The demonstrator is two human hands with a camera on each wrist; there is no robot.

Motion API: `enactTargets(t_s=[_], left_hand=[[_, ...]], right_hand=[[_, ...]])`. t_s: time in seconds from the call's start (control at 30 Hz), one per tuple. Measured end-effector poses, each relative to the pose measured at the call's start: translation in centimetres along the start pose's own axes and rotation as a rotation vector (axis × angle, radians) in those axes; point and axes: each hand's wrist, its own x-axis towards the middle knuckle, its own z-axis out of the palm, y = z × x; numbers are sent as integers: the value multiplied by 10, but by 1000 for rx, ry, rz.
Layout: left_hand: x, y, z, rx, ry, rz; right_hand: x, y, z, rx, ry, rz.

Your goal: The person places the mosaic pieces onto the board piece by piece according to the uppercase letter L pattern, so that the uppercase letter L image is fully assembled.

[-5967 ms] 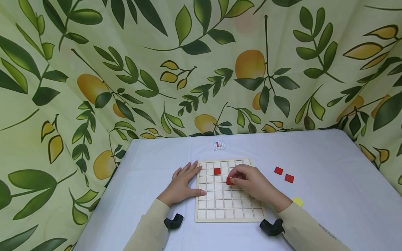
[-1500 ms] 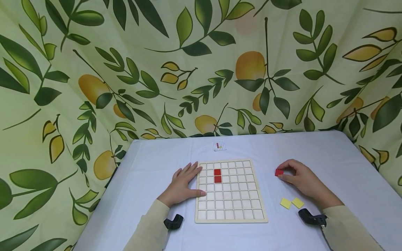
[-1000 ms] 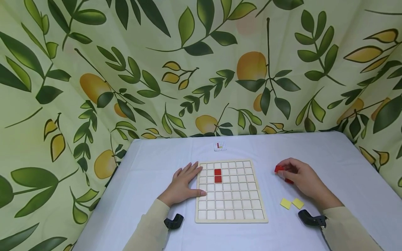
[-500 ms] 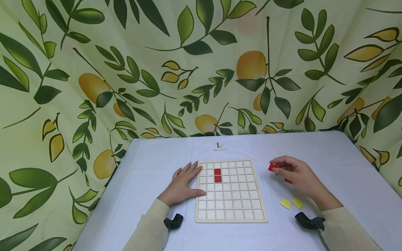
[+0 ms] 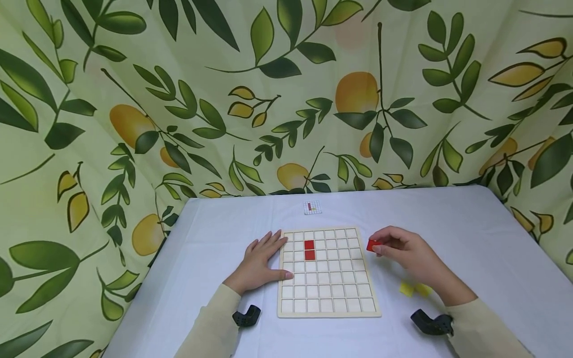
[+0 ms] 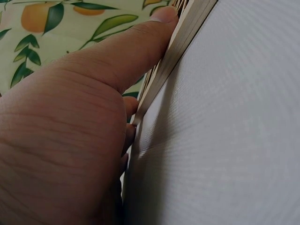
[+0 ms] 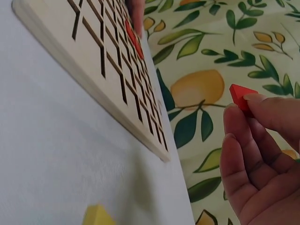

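My right hand pinches a red square tile between thumb and fingers, just off the right edge of the wooden grid board. In the right wrist view the tile is tilted, held at the fingertips. My left hand lies with straight, spread fingers along the board's left edge, and its thumb rests over the rim in the left wrist view. Two red tiles, one upper and one lower, sit in adjoining cells of the third column.
Two yellow tiles, one left and one right, lie on the white tablecloth below my right hand. A small pattern card lies behind the board. A leaf-and-fruit curtain hangs behind the table.
A second red tile has gone onto the board below the first. My right hand then picked up another red tile and carried it left toward the board. My left hand stays put.
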Motion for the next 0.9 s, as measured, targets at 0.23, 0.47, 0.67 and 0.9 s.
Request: enactTargets(t_s=[0.23, 0.47, 0.67, 0.9], left_hand=[[0, 0, -2, -5, -3, 2], [0, 0, -2, -4, 3, 4], [0, 1, -2, -9, 2, 2], [-1, 0, -1, -17, -1, 10]], right_hand=[[0, -4, 16, 39, -50, -25], [2, -8, 42, -2, -115, -26], [7, -13, 64, -44, -143, -69], [18, -13, 89, -65, -202, -102]])
